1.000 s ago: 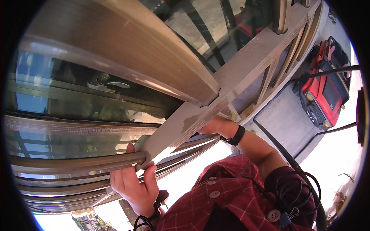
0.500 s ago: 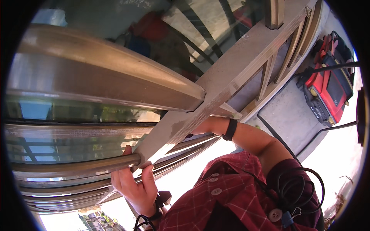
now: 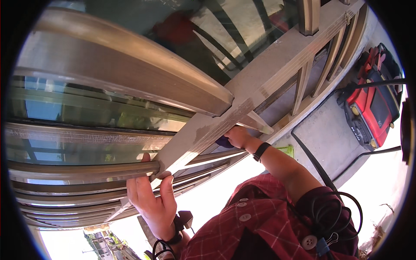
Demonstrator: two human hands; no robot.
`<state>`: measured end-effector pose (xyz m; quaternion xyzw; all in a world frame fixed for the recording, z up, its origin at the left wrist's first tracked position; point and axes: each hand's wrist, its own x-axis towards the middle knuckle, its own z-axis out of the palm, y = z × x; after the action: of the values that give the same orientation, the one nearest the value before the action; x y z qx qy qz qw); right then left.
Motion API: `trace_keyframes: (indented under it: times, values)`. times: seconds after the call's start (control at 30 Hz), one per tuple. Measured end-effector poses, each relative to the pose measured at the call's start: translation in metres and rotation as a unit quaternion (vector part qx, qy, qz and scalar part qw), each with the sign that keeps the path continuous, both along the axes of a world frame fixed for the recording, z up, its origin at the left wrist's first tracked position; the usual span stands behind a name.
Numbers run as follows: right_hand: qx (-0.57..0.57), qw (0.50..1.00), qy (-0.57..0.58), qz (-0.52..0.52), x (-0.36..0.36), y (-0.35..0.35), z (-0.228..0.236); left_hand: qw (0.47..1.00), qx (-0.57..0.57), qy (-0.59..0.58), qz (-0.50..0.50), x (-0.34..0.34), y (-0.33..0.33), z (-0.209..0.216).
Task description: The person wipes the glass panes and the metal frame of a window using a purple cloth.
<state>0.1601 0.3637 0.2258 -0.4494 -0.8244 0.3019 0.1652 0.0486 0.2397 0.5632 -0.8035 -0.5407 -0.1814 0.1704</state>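
Note:
My left hand (image 3: 149,197) is closed around the end of a slim metal bar (image 3: 82,170), where it meets the broad slanting crossbar (image 3: 260,82) of a window grille. One fingertip shows above the bar, and the thumb presses near the crossbar's lower end. My right hand (image 3: 237,136) reaches under the crossbar, fingers bent around a bunched dark blue cloth (image 3: 224,142). Most of that cloth is hidden behind the crossbar and fingers. Dust and a damp-looking darker patch mark the crossbar's flat face.
Thick metal bars (image 3: 130,65) run in front of dark, reflecting window glass (image 3: 99,104). A red toy car (image 3: 375,110) stands on the concrete floor (image 3: 323,130) to the right. Black cables (image 3: 333,208) hang by my right sleeve. Something bright green (image 3: 286,151) shows beyond my right forearm.
My right hand has come out from behind the crossbar and moved slightly right, bringing the dark blue cloth into sight. My left hand keeps its hold on the bar.

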Motion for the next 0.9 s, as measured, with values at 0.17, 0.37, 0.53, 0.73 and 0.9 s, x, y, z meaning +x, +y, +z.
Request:
trace_keyframes:
  times: [0.17, 0.37, 0.53, 0.73, 0.9]
  values:
    - [0.072, 0.989, 0.067, -0.107, 0.005, -0.006, -0.013, 1.0, -0.004, 0.005, -0.013, -0.001, 0.001, 0.004]
    - [0.057, 0.97, 0.093, -0.217, 0.019, -0.006, -0.027, 0.999, 0.029, 0.007, -0.037, -0.001, 0.003, 0.008]
    - [0.008, 0.964, 0.086, -0.251, 0.038, 0.0, -0.035, 0.999, 0.03, -0.011, -0.04, 0.007, -0.003, 0.015]
    - [-0.019, 0.956, 0.072, -0.285, 0.046, 0.002, -0.022, 0.996, 0.043, -0.05, -0.06, 0.008, -0.007, 0.013]
    - [-0.009, 0.963, 0.068, -0.26, 0.051, 0.005, -0.042, 0.977, 0.111, -0.159, -0.094, 0.001, -0.019, -0.007]
